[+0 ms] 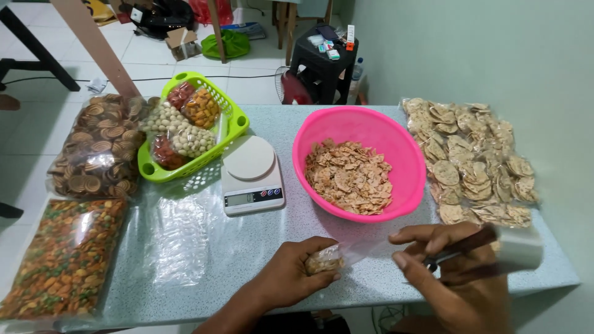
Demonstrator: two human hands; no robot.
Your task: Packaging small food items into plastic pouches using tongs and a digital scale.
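My left hand (291, 272) is closed around a small clear plastic bag of chips (325, 261) at the near edge of the table. The bag's empty top stretches right toward my right hand (448, 272). That hand grips a scoop or tool with a dark handle and a pale translucent head (520, 247). Just beyond both hands stands a pink bowl (396, 139) half full of flat orange-brown chips (349, 176).
A white digital kitchen scale (252, 175) sits left of the bowl. A green basket (232, 124) holds small filled snack bags. Big snack bags lie at the left (62, 253) (99, 145) and right (473, 161). Empty clear bags (179, 238) lie flat. A black stool (322, 59) stands beyond.
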